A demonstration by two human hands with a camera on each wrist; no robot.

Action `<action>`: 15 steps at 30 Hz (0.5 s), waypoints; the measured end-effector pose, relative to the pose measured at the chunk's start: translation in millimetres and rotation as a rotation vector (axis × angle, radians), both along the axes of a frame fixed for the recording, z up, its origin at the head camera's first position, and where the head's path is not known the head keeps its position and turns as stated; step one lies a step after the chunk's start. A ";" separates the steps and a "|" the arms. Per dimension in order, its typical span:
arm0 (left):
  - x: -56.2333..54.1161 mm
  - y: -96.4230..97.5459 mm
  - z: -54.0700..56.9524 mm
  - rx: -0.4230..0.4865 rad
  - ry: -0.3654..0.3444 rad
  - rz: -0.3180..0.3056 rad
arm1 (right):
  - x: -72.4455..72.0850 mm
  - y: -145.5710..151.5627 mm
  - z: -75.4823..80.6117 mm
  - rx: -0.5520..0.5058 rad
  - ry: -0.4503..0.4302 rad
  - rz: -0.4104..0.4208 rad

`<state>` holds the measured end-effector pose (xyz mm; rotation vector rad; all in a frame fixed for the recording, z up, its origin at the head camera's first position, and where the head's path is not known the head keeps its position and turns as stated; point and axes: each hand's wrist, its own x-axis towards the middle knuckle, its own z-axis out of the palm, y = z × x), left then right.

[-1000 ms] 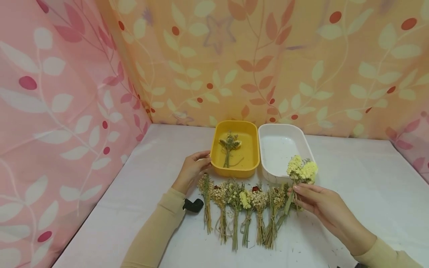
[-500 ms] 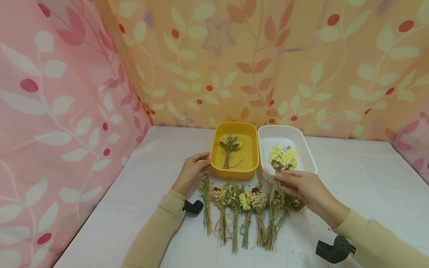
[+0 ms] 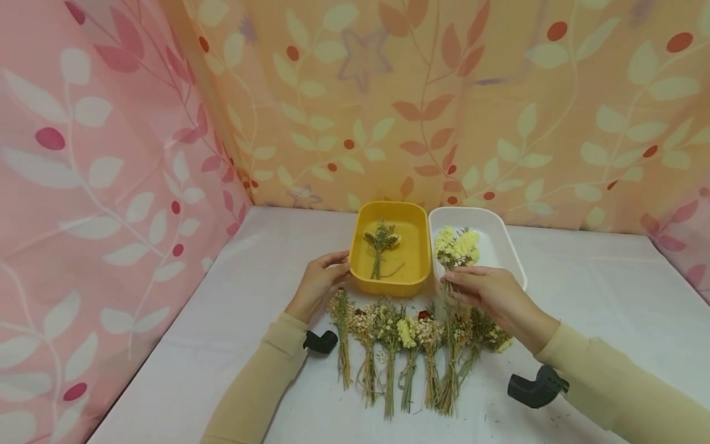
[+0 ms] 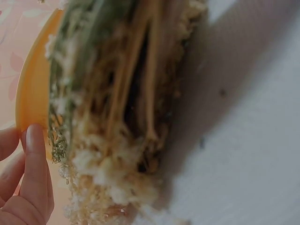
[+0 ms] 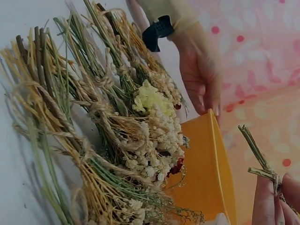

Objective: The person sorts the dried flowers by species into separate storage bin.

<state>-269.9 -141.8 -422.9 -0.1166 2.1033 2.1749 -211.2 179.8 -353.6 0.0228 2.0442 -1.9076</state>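
My right hand point(image 3: 450, 280) pinches the stem of a pale yellow dried-flower bunch point(image 3: 456, 242), whose head hangs over the near left part of the white tray point(image 3: 507, 246). In the right wrist view, my fingers point(image 5: 276, 201) grip the green stem point(image 5: 255, 154). My left hand point(image 3: 341, 265) rests its fingers point(image 4: 35, 173) against the near left corner of the yellow tray point(image 3: 413, 271), which holds one greenish bunch point(image 3: 379, 240). Several twine-tied dried bunches point(image 3: 399, 345) lie in a row on the table in front of the trays.
The trays stand side by side at the back of a white table point(image 3: 599, 296). Leaf-patterned curtains point(image 3: 111, 185) wall in the left and back. Black wrist mounts point(image 3: 320, 341) show near both sleeves.
My right hand has carried the yellow bunch from beside the row leftward and away, to over the white tray. The left hand has stayed at the yellow tray.
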 end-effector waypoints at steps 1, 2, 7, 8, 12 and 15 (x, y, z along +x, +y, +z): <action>-0.3 0.1 0.5 0.005 -0.001 -0.002 | -1.3 -1.4 0.6 -0.005 -0.003 0.000; -0.5 0.3 0.9 0.010 0.001 -0.003 | -2.5 -2.7 1.2 -0.007 0.001 0.002; -1.8 0.7 1.5 0.031 0.003 0.006 | -7.8 -10.6 4.2 0.019 0.014 -0.004; -1.9 0.6 1.3 0.031 0.005 0.005 | -9.0 -12.3 4.5 0.026 0.016 -0.004; -1.8 0.7 0.5 0.026 0.005 -0.002 | -13.7 -19.7 4.8 0.043 0.013 -0.005; -1.4 1.0 -0.1 0.029 0.004 -0.007 | -17.0 -24.9 5.2 0.035 0.016 -0.003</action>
